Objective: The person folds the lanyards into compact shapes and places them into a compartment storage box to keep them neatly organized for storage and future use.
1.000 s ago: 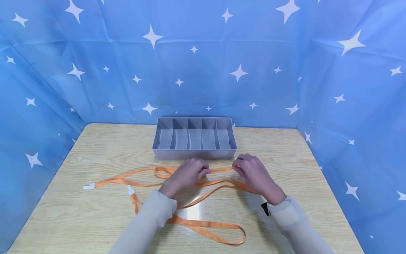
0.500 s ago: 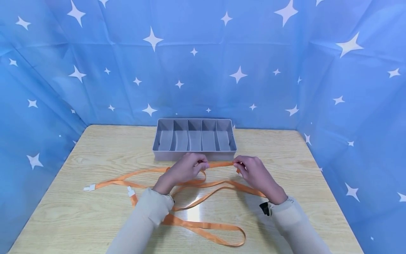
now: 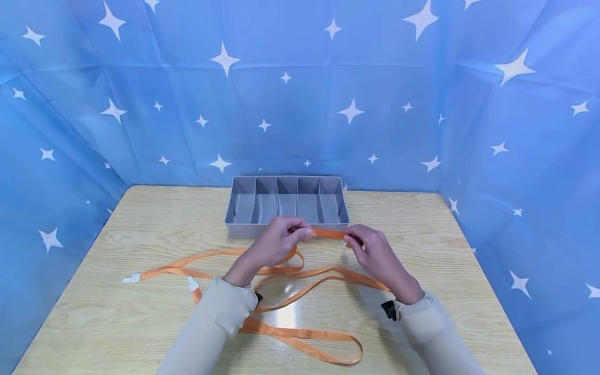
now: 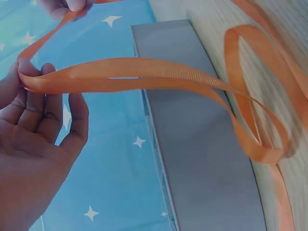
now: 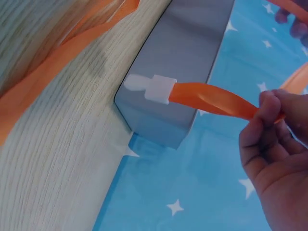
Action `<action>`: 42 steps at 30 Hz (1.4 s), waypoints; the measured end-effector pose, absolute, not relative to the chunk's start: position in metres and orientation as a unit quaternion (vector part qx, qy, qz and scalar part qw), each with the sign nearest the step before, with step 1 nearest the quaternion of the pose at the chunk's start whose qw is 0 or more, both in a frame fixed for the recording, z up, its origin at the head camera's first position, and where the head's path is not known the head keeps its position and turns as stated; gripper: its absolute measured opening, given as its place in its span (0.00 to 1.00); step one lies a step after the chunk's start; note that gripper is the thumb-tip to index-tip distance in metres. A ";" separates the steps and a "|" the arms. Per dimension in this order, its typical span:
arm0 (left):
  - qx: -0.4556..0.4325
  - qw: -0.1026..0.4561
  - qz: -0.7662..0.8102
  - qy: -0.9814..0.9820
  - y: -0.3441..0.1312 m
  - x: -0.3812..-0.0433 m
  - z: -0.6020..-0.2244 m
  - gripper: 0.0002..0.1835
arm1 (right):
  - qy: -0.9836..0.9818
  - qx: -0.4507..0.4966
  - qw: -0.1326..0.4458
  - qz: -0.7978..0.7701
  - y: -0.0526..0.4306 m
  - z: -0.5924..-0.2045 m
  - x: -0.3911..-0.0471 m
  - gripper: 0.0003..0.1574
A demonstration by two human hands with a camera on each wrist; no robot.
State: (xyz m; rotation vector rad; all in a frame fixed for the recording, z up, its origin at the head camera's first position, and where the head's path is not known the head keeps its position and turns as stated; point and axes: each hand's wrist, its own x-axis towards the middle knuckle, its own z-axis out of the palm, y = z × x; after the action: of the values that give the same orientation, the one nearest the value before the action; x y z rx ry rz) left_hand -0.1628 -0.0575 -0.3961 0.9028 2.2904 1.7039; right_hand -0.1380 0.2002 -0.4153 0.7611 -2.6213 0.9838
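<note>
An orange lanyard [image 3: 329, 234] is stretched between my two hands, raised off the table in front of the grey box. My left hand [image 3: 276, 240] pinches the strap between thumb and fingers; in the left wrist view folded lengths of strap [image 4: 125, 85] trail from it to a loop on the table. My right hand [image 3: 372, 250] pinches the strap near its end. From that grip, in the right wrist view, hangs a short orange piece with a white plastic clip [image 5: 160, 89].
A grey box [image 3: 287, 229] with several compartments stands at the back of the wooden table [image 3: 154, 224]. More orange lanyards lie about, one white clip [image 3: 136, 278] at the left, another clip [image 3: 193, 284] beside the left sleeve, and a strap loop [image 3: 328, 336] near the front. A starry blue curtain [image 3: 300, 94] surrounds the table.
My left hand has risen and moved toward the box, lifting the lanyard off the table. My right hand keeps its pinch on the strap and shifts slightly. The other lanyards stay put.
</note>
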 end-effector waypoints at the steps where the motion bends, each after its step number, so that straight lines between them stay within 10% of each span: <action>1: 0.298 0.071 0.572 0.761 -0.057 -0.162 -0.394 0.10 | -0.895 0.264 0.125 0.337 0.200 -0.416 -0.138 0.05; 42: 0.320 0.111 0.635 0.694 -0.054 -0.144 -0.354 0.07 | -0.878 0.244 0.253 0.323 0.195 -0.412 -0.135 0.11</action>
State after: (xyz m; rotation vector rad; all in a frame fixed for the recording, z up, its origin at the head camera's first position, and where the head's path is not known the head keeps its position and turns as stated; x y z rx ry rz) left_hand -0.1443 -0.0536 -0.3540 0.9397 2.0395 1.8655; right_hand -0.1352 0.1947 -0.4123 0.6644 -2.3876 0.8783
